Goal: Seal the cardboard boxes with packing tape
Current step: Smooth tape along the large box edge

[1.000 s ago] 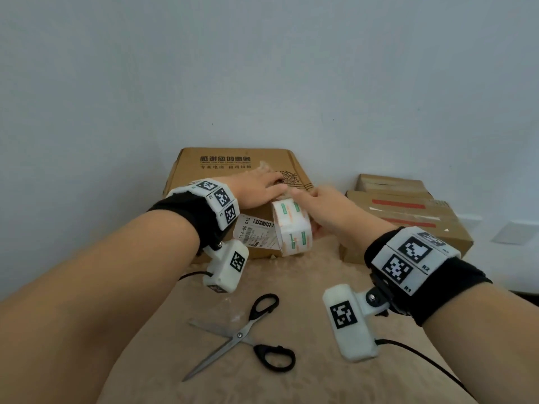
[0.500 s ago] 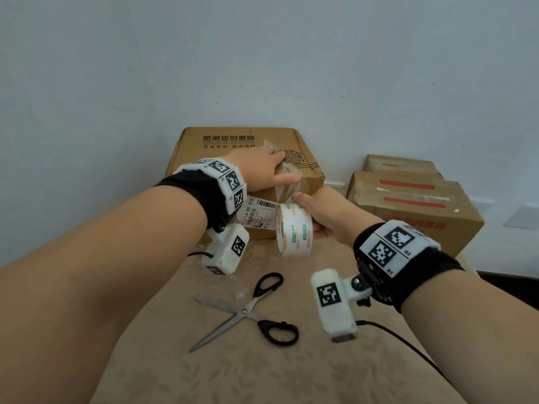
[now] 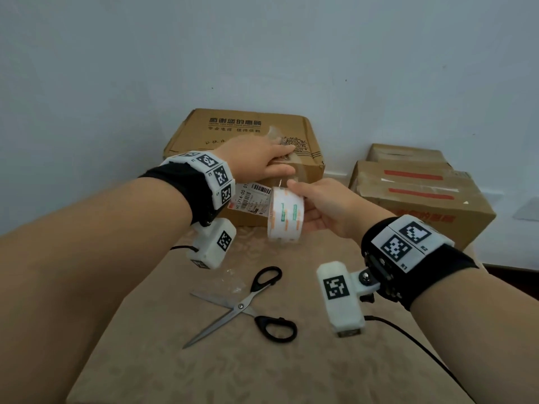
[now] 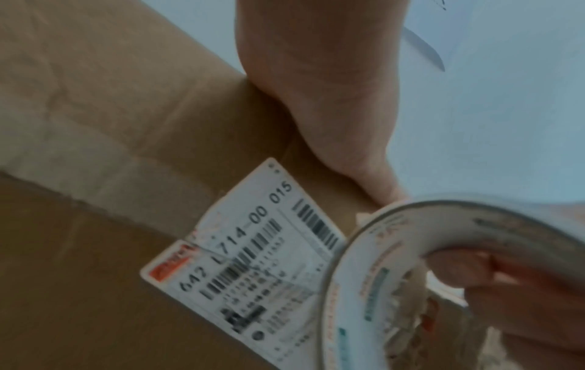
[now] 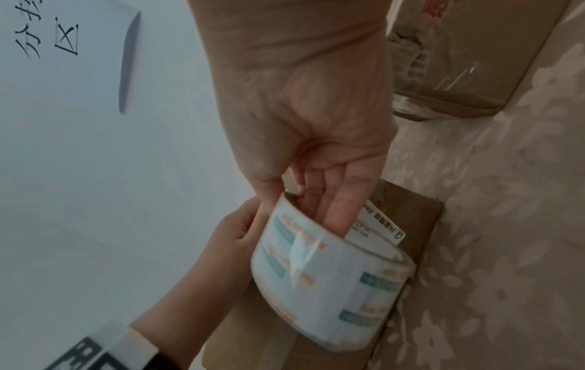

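Beige cloth, R hand (image 3: 326, 211) gripping tape roll (image 3: 285, 218)

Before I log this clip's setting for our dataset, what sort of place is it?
Probably a room at home or a small office used for packing parcels, not a warehouse: cardboard boxes stand against a plain painted wall on a beige patterned cloth, with scissors and a tape roll to hand.

Both forearms extended forward, black wristbands with white marker blocks on each wrist, left hand (image 3: 256, 158) palm down, fingers laid flat, thumb out to the side, right hand (image 3: 326, 205) beside it, fingers hooked through a held roll, thumb on top
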`<state>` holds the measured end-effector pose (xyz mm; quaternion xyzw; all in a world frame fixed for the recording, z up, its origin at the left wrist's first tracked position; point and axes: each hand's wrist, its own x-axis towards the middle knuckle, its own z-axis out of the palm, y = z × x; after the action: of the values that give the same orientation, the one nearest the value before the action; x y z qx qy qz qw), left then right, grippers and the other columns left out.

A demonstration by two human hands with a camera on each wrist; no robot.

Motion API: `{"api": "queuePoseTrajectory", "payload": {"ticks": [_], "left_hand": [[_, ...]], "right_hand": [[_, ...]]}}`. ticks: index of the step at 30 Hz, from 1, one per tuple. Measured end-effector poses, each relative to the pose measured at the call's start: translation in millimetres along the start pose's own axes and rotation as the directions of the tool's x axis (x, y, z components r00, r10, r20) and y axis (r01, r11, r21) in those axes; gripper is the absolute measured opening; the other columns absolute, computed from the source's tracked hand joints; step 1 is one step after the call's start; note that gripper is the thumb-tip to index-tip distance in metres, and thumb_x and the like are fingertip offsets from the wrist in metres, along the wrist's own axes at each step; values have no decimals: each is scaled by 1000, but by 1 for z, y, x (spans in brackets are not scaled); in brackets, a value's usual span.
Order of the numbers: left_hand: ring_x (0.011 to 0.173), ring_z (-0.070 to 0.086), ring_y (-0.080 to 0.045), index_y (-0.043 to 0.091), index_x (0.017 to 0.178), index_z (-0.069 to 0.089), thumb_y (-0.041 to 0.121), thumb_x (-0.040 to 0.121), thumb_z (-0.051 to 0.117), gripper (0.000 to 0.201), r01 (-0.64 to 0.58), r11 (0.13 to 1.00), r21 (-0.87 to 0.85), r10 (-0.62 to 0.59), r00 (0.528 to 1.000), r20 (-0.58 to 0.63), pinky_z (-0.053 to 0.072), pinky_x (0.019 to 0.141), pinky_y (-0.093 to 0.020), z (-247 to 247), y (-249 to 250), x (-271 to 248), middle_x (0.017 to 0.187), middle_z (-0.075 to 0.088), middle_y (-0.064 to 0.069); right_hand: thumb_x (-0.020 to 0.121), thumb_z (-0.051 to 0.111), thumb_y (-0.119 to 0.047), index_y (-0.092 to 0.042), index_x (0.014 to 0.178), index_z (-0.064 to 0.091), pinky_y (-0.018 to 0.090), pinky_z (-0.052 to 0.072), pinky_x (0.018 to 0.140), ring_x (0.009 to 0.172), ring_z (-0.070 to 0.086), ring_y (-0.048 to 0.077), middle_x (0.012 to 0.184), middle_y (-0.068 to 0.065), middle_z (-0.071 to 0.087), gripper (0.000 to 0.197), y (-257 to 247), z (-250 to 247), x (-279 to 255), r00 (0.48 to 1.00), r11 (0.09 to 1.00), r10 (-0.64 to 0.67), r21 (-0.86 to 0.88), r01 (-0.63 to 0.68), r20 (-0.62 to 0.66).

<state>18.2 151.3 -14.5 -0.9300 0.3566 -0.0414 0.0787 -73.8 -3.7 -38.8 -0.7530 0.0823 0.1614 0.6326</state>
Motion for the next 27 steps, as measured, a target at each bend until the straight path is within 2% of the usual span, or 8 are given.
{"api": "queuePoseTrajectory", "payload": {"ticks": [4, 9, 13, 16, 19, 22, 24, 27], "left_hand": [[130, 41, -30, 33, 150, 17, 75, 82, 26, 80, 63, 998, -10, -62, 997, 39, 43, 98, -47, 6, 0, 4, 150, 33, -8], [132, 31, -34, 38, 146, 19, 78, 80, 37, 79, 195, 981, -1, -195, 978, 76, 24, 106, -49, -4, 7, 5, 151, 33, -3], [133, 33, -33, 33, 143, 25, 80, 79, 34, 80, 229, 971, 66, -233, 970, 70, 21, 108, -53, -14, 16, 1, 150, 36, -1], [139, 26, -32, 30, 145, 29, 72, 86, 32, 72, 236, 969, 72, -239, 970, 38, 17, 111, -54, -21, 22, -14, 151, 34, -4], [136, 30, -29, 25, 137, 44, 60, 93, 34, 56, 208, 977, -39, -210, 975, -65, 23, 109, -49, -26, 30, -42, 145, 41, -6], [135, 28, -25, 24, 131, 50, 49, 96, 39, 44, 209, 964, -164, -231, 964, -130, 22, 109, -47, -27, 39, -74, 145, 40, -3], [134, 29, -23, 23, 128, 52, 46, 97, 42, 40, 223, 944, -244, -266, 950, -161, 24, 108, -45, -19, 44, -94, 143, 41, -1], [126, 36, -24, 22, 125, 54, 42, 96, 45, 36, 260, 885, -385, -328, 937, -120, 31, 103, -42, 0, 51, -119, 134, 47, -3]], "right_hand": [[96, 55, -37, 0, 109, 64, 28, 58, 58, 74, 69, 22, 95, 17, 71, 40, 0, 0, 2, 1000, 1000, -2, -30, 2, -8], [100, 41, -46, -1, 104, 64, 23, 55, 49, 56, 64, 15, 74, 9, 67, 51, 4, 4, -8, 998, 983, -60, -176, 55, -23], [99, 28, -56, 0, 105, 65, 30, 58, 58, 67, 69, 23, 86, 16, 71, 68, 9, 3, -14, 992, 963, -115, -252, 99, -49], [96, 19, -62, -2, 98, 67, 35, 59, 62, 69, 68, 25, 85, 17, 71, 77, 15, 3, -22, 984, 925, -168, -353, 137, -57], [96, 17, -60, 1, 98, 66, 38, 58, 67, 73, 65, 25, 85, 17, 69, 78, 27, 6, -34, 982, 885, -187, -435, 166, -5], [99, 34, -50, -6, 126, 50, 37, 56, 81, 88, 63, 19, 104, 10, 67, 54, 42, 10, -43, 966, 794, -219, -550, 256, 135], [94, 55, -42, -9, 136, 34, 29, 51, 86, 99, 60, 14, 117, 4, 61, 57, 55, 18, -46, 951, 757, -266, -577, 306, 156], [85, 70, -35, -11, 120, 32, 22, 46, 72, 83, 55, 9, 94, -3, 55, 56, 77, 31, -45, 947, 823, -317, -512, 244, -58]]}}
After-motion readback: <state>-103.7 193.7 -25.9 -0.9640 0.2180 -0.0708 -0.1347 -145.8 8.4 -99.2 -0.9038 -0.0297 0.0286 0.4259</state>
